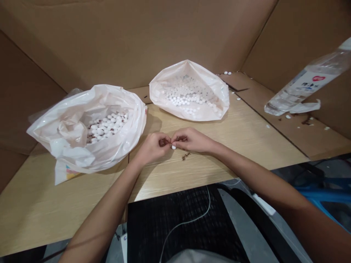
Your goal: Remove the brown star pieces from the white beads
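Note:
My left hand [155,148] and my right hand [191,140] meet over the table, fingertips pinched together. Between them is a small white ball [173,147], gripped from both sides. Just below my right hand, a little heap of brown scraps [185,156] lies on the wood. To the left stands an open white plastic bag [123,146] holding many white balls with brown bits [106,128] on them. Beyond my hands, a second open white bag [189,114] contains plain white balls [186,94].
A clear bottle [304,86] with a white label appears on the right, above cardboard [290,138] strewn with white and brown scraps. Cardboard walls [131,44] enclose the wooden table [241,135]. A pale cord [189,221] hangs below its front edge.

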{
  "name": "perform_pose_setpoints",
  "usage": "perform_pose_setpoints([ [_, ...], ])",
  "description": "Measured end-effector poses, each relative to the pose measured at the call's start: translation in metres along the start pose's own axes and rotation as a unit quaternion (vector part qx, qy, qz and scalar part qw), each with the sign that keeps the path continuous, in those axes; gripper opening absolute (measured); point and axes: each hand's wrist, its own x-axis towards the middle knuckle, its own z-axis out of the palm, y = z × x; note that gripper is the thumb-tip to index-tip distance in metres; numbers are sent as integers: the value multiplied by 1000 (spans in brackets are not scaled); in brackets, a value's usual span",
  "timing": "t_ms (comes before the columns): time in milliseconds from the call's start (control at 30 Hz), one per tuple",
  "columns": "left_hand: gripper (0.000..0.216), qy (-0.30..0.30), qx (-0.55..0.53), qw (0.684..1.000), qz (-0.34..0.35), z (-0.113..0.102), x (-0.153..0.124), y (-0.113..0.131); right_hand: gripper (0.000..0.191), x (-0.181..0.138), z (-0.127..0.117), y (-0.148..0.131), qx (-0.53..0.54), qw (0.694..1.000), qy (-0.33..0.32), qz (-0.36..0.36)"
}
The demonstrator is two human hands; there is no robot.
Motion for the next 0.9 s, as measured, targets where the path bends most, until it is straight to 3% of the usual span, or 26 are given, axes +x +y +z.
perform_pose_setpoints([
  [367, 16, -5, 17, 1000, -4, -5, 0, 0, 9, -3, -4, -6, -82, 996, -25, -30],
  [500, 17, -2, 23, 1000, -9, -5, 1, 0, 11, -5, -7, -8, -108, 991, 4, -74],
  [633, 17, 5, 26, 1000, -4, -4, 1, -2, 15, -5, -10, -6, -139, 984, -15, -108],
  [900, 19, 18, 50, 998, 15, -4, 0, 3, 9, -3, -7, -5, -168, 981, -15, -92],
])
